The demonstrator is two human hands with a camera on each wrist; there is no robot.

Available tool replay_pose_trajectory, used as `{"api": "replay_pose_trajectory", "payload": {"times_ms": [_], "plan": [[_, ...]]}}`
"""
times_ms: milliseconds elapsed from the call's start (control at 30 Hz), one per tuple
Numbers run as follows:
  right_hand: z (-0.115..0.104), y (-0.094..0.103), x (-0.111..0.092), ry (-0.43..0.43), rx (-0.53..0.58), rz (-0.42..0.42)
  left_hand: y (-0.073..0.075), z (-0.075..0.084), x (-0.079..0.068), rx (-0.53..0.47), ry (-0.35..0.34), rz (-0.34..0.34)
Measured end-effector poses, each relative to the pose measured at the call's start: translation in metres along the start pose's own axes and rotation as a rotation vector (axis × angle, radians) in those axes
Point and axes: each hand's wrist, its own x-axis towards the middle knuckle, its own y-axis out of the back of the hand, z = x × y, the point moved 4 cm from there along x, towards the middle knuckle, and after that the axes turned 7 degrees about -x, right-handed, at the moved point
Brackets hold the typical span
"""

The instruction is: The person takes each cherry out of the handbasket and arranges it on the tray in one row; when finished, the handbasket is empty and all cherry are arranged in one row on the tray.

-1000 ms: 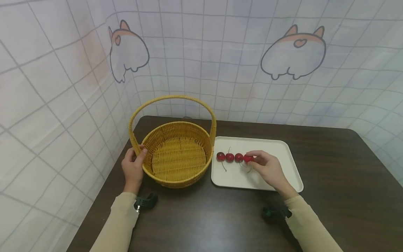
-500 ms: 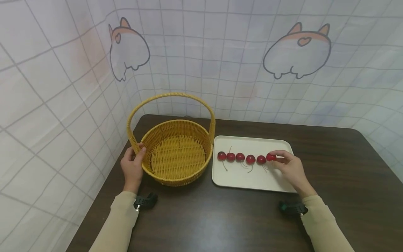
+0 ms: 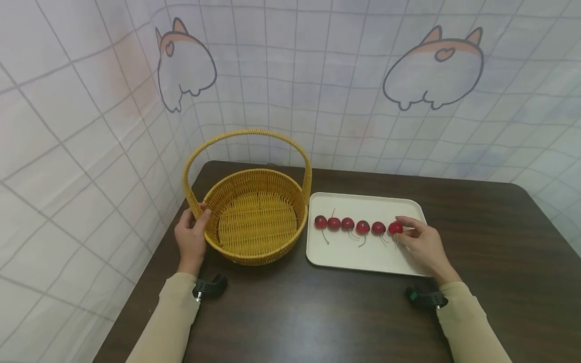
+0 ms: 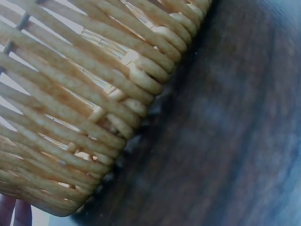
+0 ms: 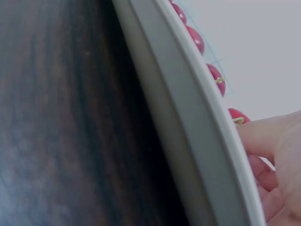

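My left hand (image 3: 190, 242) grips the yellow woven basket (image 3: 258, 254) at its left side, by the foot of the tall handle, with the thumb over the rim. In the left wrist view, two fingertips show below the basket's weave (image 4: 70, 94). On the white tray (image 3: 354, 259) lies a row of several red cherries (image 3: 347, 224) with thin stems. My right hand (image 3: 424, 247) pinches the cherry (image 3: 395, 228) at the row's right end between thumb and fingers. In the right wrist view the tray's rim (image 5: 197, 122) hides part of the row.
The basket and tray stand side by side on a dark wooden table (image 3: 295, 312), almost touching. Behind and to the left hangs a white checked cloth (image 3: 290, 75) with cartoon dogs. Each wrist wears a black strap (image 3: 211, 286).
My right hand has moved rightward along the row to the end cherry, uncovering the cherries it hid before. The left hand keeps its hold on the basket, and the head view has tilted slightly.
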Motion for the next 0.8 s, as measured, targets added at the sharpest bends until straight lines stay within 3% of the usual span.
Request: {"api": "replay_pose_trajectory", "payload": {"times_ms": [500,800], "plan": [[-0.0002,-0.0019,0.0029,-0.010,-0.033,-0.001,-0.0009,0.0012,0.0006,-0.009,0.012,-0.009],[0.0013,-0.0032,0.0015,-0.009,-0.022,0.001,0.0009,0.0002,0.0010,0.031,-0.049,-0.015]]}}
